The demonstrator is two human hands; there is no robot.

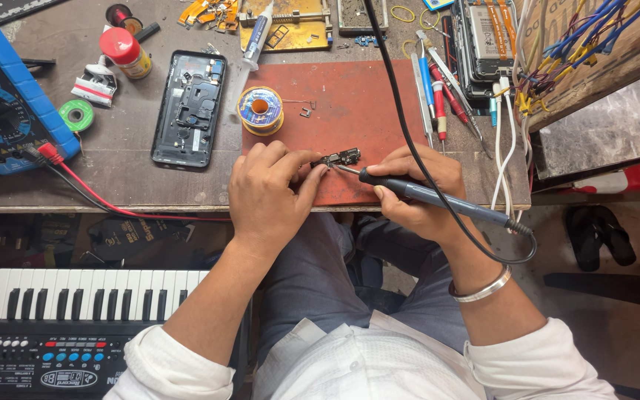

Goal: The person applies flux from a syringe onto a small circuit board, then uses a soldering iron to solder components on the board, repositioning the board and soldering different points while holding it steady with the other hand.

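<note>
Pinching a small circuit board [341,157], left hand [264,189]; right hand [416,191] grips soldering iron [431,198].

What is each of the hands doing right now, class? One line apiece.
Left hand: closed, pinching a small circuit part on the red mat.
Right hand: closed, holding a soldering iron, tip at that part.

Both forearms reach forward from white rolled sleeves, a metal bangle on the right wrist. The left hand [267,189] lies knuckles up, its fingers [312,174] pinched together. The right hand [418,191] is curled closed in a pen-like grip.
</note>
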